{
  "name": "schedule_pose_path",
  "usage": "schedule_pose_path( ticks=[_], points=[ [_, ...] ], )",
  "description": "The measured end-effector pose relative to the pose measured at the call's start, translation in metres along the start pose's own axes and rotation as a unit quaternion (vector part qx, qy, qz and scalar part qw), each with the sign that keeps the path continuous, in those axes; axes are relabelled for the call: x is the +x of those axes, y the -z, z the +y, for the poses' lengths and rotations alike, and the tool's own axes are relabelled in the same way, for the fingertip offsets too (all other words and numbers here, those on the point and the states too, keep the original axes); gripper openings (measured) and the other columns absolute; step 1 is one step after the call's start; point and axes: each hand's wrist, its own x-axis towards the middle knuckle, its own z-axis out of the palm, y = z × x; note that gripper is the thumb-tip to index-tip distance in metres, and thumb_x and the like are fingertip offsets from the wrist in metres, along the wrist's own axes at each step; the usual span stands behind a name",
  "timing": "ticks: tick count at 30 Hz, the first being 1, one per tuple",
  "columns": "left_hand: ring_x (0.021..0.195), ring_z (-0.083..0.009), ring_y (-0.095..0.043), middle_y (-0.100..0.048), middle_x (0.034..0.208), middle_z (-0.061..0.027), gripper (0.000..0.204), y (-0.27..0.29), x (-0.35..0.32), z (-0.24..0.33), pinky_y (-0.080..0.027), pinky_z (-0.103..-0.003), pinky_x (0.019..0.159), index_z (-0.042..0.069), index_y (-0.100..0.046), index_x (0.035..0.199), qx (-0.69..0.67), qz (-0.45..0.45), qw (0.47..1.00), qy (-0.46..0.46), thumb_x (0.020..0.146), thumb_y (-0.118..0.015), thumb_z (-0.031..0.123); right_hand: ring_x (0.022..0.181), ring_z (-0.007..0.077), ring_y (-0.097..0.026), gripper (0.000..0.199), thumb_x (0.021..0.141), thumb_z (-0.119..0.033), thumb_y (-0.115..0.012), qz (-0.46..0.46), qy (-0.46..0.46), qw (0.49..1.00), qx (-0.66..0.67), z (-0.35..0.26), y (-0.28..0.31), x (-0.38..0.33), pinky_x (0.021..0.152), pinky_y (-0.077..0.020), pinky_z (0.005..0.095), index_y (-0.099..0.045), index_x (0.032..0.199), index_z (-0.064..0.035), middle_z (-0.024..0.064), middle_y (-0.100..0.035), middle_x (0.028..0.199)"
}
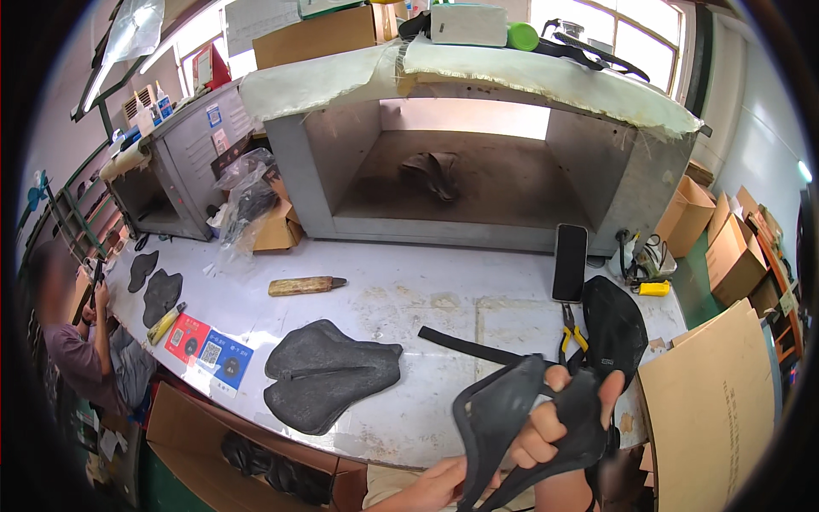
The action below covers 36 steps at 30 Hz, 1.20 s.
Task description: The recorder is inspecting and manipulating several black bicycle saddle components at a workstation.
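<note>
Both my hands hold a black bicycle saddle cover (495, 414) over the front right of the table. My right hand (543, 429) is closed round it, its fingers curled through the middle and the thumb up along the far side. At the lower edge, my left hand (442, 480) is closed on the cover's near left edge; part of its fingers is hidden behind the black material. To the left, another black saddle cover (328, 375) with a central slit lies flat on the table. A black strap (465, 344) runs beneath the held cover's far edge.
A white table (409, 286) carries a wooden-handled tool (305, 286), a phone (570, 263), yellow-handled pliers (570, 333) and a black pouch (612, 328). Behind stands a grey metal booth (409, 229) with a dark saddle-shaped piece (433, 175) inside. A cardboard box (192, 435) stands below left; a co-worker (90, 358) sits farther left.
</note>
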Motion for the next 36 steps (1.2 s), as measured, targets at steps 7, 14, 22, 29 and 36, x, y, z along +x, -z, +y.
schedule_pose_path(
  ticks=[7,14,22,29,36],
  points=[
    [0.112,-0.0161,-0.044,-0.052,0.125,-0.0079,0.049,0.027,-0.002,-0.023,-0.032,-0.028,0.100,-0.005,-0.046,0.128,-0.007,-0.025,0.999,-0.032,0.104,-0.026,0.033,0.076,0.0350,-0.060,0.086,0.086,-0.076,-0.015,0.163,0.109,0.932,-0.305,0.037,0.009,-0.016,0.075,-0.0457,0.0497,-0.032,0.140,-0.0107,0.0196,-0.058,0.093],
    [0.062,-0.0136,-0.050,-0.055,0.073,-0.0049,0.032,0.021,0.001,-0.018,-0.039,-0.026,0.056,0.004,-0.055,0.083,0.067,0.251,0.946,-0.194,0.101,-0.039,0.025,0.077,0.0084,-0.054,0.040,0.096,-0.010,-0.050,0.218,-0.073,0.757,-0.612,0.095,0.002,-0.053,0.064,-0.0448,0.0229,-0.043,0.134,0.0025,0.0068,-0.060,0.100],
    [0.070,-0.0196,-0.049,-0.053,0.081,-0.0067,0.040,0.071,-0.012,-0.017,-0.044,-0.030,0.063,0.005,-0.054,0.104,-0.387,-0.067,0.919,-0.020,0.100,-0.032,0.038,0.057,0.0157,-0.059,0.033,0.090,-0.010,-0.062,-0.058,0.035,0.635,-0.770,0.109,-0.002,-0.019,0.051,-0.0438,0.0239,-0.058,0.119,0.0045,0.0107,-0.064,0.077],
    [0.051,-0.0092,-0.040,-0.045,0.059,0.0001,0.036,0.017,-0.029,0.006,-0.032,-0.023,0.048,0.005,-0.053,0.078,-0.082,0.094,0.989,-0.084,0.101,-0.041,0.031,0.055,0.0185,-0.059,0.025,0.080,-0.012,-0.074,-0.081,0.056,0.667,-0.738,0.109,-0.026,-0.017,0.051,-0.0453,0.0281,-0.068,0.099,0.0016,0.0104,-0.063,0.068],
    [0.057,-0.0068,-0.035,-0.040,0.062,0.0022,0.030,0.015,-0.038,0.026,-0.030,-0.024,0.052,0.001,-0.050,0.072,0.367,0.072,0.918,-0.132,0.097,-0.048,0.017,0.058,0.0116,-0.059,0.013,0.086,-0.006,-0.061,0.427,0.060,0.454,-0.780,-0.078,-0.040,-0.116,0.055,-0.0484,0.0239,-0.066,0.090,0.0050,0.0059,-0.063,0.067]
  ],
)
